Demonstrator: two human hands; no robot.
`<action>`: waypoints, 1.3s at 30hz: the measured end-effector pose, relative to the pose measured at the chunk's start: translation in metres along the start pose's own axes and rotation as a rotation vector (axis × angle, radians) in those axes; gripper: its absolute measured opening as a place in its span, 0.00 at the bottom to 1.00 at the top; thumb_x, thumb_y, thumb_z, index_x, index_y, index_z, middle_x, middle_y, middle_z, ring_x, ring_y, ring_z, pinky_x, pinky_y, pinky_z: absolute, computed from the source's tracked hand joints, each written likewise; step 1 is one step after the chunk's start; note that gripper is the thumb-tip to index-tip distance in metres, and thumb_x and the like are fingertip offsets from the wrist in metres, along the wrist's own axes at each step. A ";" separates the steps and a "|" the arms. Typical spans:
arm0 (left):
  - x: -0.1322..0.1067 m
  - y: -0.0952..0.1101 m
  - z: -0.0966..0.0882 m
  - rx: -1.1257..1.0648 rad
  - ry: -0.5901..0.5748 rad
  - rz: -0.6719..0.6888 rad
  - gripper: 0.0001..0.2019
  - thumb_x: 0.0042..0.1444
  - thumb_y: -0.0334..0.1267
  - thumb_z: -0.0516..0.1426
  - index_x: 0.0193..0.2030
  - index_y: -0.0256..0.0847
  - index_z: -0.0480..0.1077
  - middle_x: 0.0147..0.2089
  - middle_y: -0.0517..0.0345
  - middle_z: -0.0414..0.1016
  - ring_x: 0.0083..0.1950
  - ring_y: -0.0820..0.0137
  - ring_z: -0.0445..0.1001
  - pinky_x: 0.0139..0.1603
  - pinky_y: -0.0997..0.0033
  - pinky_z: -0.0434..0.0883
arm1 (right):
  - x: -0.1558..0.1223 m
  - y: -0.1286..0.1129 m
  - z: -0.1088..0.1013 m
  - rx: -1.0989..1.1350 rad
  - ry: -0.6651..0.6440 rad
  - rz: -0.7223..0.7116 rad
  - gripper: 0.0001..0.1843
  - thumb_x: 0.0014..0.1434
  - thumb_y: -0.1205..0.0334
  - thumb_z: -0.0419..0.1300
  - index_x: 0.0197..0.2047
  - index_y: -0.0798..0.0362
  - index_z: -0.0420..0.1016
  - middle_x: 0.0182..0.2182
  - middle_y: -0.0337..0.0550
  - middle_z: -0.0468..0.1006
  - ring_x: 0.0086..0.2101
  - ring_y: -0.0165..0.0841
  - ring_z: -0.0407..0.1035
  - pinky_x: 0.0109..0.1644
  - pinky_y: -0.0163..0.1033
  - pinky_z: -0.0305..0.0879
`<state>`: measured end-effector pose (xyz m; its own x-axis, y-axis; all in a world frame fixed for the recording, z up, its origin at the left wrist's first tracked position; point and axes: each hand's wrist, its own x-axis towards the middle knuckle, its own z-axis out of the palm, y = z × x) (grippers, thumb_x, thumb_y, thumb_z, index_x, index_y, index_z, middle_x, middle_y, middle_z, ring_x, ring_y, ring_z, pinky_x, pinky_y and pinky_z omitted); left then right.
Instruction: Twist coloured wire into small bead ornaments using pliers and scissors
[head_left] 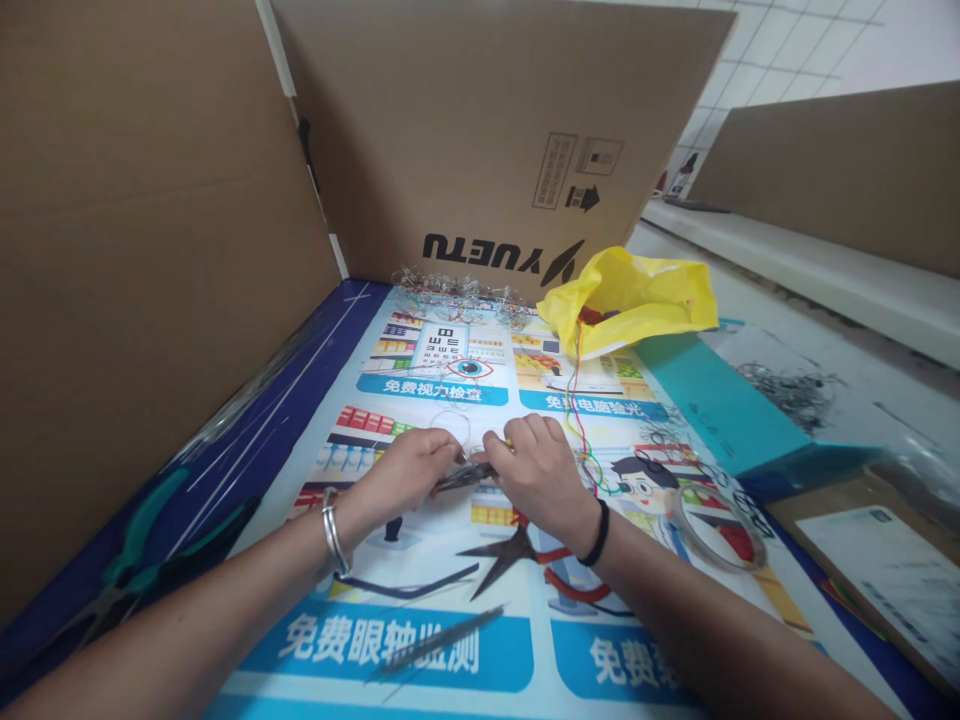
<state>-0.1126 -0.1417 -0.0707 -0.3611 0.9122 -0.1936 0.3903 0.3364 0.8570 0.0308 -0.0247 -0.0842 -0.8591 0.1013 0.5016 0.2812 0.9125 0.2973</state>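
Observation:
My left hand (pixel 420 465) is closed in a pinch near the middle of the mat, with a thin wire loop (pixel 450 428) rising at its fingertips. My right hand (pixel 538 478) is wrapped around a small pair of pliers (pixel 466 476), whose dark jaws point left and meet the left fingertips. The exact grip on the wire is too fine to make out. Just below the right hand lie scissors (pixel 517 555) with red handles, blades spread. Closer to me rests a bundle of thin straight wires (pixel 442 642). Coloured cords (pixel 581 420) run behind the right hand.
A yellow bag (pixel 645 300) stands at the back right, the cords coming from it. Tangled wire pieces (pixel 457 296) lie along the cardboard wall (pixel 480 130). Green-handled pliers (pixel 139 560) are at left; a tape roll (pixel 686 540) and a teal box (pixel 712 410) at right.

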 end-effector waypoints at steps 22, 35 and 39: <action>-0.004 0.002 -0.003 -0.010 -0.030 0.037 0.12 0.57 0.43 0.46 0.30 0.41 0.66 0.16 0.69 0.61 0.14 0.77 0.56 0.16 0.78 0.54 | -0.002 -0.004 0.006 0.084 -0.121 0.034 0.12 0.61 0.62 0.51 0.28 0.53 0.70 0.26 0.45 0.69 0.30 0.35 0.60 0.34 0.40 0.46; -0.008 0.012 -0.011 0.109 -0.044 0.183 0.13 0.60 0.42 0.45 0.32 0.41 0.67 0.18 0.66 0.63 0.19 0.76 0.59 0.20 0.78 0.55 | 0.006 -0.011 -0.012 0.225 -0.611 0.162 0.10 0.56 0.67 0.52 0.36 0.52 0.74 0.32 0.46 0.77 0.31 0.33 0.71 0.32 0.35 0.57; -0.008 0.011 -0.013 0.096 -0.071 0.176 0.13 0.60 0.43 0.46 0.33 0.41 0.67 0.19 0.66 0.63 0.19 0.77 0.59 0.19 0.79 0.55 | 0.007 -0.011 -0.013 0.222 -0.631 0.162 0.10 0.56 0.66 0.51 0.35 0.52 0.75 0.31 0.46 0.78 0.30 0.34 0.72 0.30 0.35 0.57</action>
<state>-0.1162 -0.1487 -0.0537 -0.2208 0.9719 -0.0813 0.5218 0.1882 0.8321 0.0275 -0.0396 -0.0734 -0.9172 0.3933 -0.0632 0.3906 0.9191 0.0512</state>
